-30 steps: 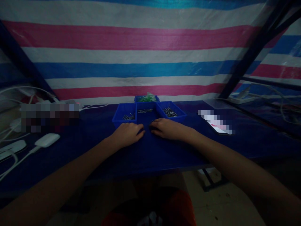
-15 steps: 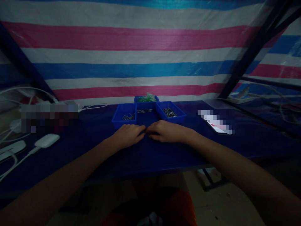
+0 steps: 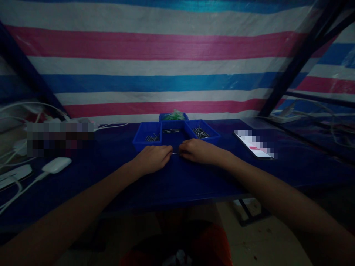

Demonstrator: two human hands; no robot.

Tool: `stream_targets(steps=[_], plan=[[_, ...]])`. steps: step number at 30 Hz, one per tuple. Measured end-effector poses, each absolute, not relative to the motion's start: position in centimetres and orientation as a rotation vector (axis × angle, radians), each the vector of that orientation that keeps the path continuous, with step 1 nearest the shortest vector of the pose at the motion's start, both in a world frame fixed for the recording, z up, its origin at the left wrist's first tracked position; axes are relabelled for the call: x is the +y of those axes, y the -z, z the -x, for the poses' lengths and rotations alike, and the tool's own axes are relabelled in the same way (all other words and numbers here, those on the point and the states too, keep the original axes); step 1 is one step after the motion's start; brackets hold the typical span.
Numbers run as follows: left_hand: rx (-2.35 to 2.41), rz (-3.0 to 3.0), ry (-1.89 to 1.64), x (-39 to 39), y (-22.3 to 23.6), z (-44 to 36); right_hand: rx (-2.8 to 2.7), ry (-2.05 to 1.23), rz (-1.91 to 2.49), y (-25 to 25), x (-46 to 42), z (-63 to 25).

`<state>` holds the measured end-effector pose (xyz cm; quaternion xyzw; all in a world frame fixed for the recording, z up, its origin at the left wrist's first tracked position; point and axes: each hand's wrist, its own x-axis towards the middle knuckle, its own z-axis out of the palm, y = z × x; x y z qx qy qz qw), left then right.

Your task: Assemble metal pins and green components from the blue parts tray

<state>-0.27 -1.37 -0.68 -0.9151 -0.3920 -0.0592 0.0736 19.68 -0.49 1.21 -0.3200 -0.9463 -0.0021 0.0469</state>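
Observation:
My left hand is closed, fingertips pinched on one end of a thin metal pin. The pin spans the small gap to my right hand, whose fingers are closed around its other end. Both hands rest low over the blue table, just in front of the blue bins. The left bin holds short metal pieces. In the right bin lies a pile of metal pieces. Between these bins, several longer thin rods lie together. My fingers hide the pin's ends.
A rear bin holds green plastic wrapping. At right lies a lit phone. White cables and a white charger occupy the left side of the table. A striped sheet hangs behind.
My hands have drawn slightly apart, the right one moving right and a little away from me. The pin now shows in the gap between them.

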Motion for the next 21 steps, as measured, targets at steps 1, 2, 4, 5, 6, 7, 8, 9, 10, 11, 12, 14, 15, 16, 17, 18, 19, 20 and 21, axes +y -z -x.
stream_targets(steps=[1, 2, 4, 5, 6, 7, 8, 9, 10, 11, 12, 14, 15, 16, 17, 18, 19, 20, 21], plan=[[-1.176, 2.753, 0.185, -1.39, 0.66, 0.27, -2.888, 0.007, 0.981, -1.17, -0.52, -19.65], [-1.172, 2.760, 0.193, -1.40, 0.66, 0.26, -2.884, 0.009, 0.985, -1.15, -0.57, -19.62], [-1.157, 2.770, 0.214, -1.42, 0.67, 0.24, -2.870, 0.016, 0.992, -1.19, -0.71, -19.57], [-1.147, 2.775, 0.225, -1.43, 0.68, 0.23, -2.863, 0.018, 0.994, -1.23, -0.77, -19.57], [-1.141, 2.779, 0.237, -1.44, 0.69, 0.21, -2.856, 0.018, 0.996, -1.29, -0.83, -19.57], [-1.138, 2.781, 0.250, -1.44, 0.70, 0.20, -2.851, 0.014, 0.996, -1.34, -0.88, -19.59], [-1.138, 2.781, 0.263, -1.43, 0.70, 0.20, -2.848, 0.006, 0.994, -1.39, -0.91, -19.61], [-1.136, 2.780, 0.275, -1.42, 0.70, 0.21, -2.847, -0.003, 0.990, -1.42, -0.93, -19.64], [-1.131, 2.779, 0.287, -1.39, 0.70, 0.22, -2.849, -0.012, 0.985, -1.43, -0.94, -19.66], [-1.121, 2.779, 0.300, -1.36, 0.69, 0.24, -2.851, -0.019, 0.983, -1.43, -0.94, -19.66], [-1.109, 2.778, 0.317, -1.33, 0.69, 0.27, -2.854, -0.026, 0.979, -1.41, -0.94, -19.66], [-1.077, 2.781, 0.358, -1.31, 0.67, 0.30, -2.861, -0.027, 0.965, -1.34, -0.93, -19.62], [-1.058, 2.785, 0.378, -1.31, 0.66, 0.31, -2.864, -0.022, 0.957, -1.30, -0.94, -19.58], [-1.034, 2.795, 0.392, -1.34, 0.65, 0.31, -2.868, -0.018, 0.950, -1.26, -0.94, -19.54], [-1.005, 2.811, 0.397, -1.38, 0.63, 0.30, -2.871, -0.015, 0.944, -1.23, -0.95, -19.50], [-0.972, 2.832, 0.397, -1.42, 0.62, 0.28, -2.875, -0.016, 0.943, -1.20, -0.96, -19.47], [-0.940, 2.856, 0.394, -1.48, 0.61, 0.26, -2.876, -0.020, 0.945, -1.17, -0.96, -19.45], [-0.912, 2.877, 0.392, -1.53, 0.61, 0.24, -2.877, -0.029, 0.948, -1.15, -0.96, -19.44], [-0.889, 2.896, 0.392, -1.58, 0.61, 0.21, -2.878, -0.038, 0.949, -1.14, -0.94, -19.44]])
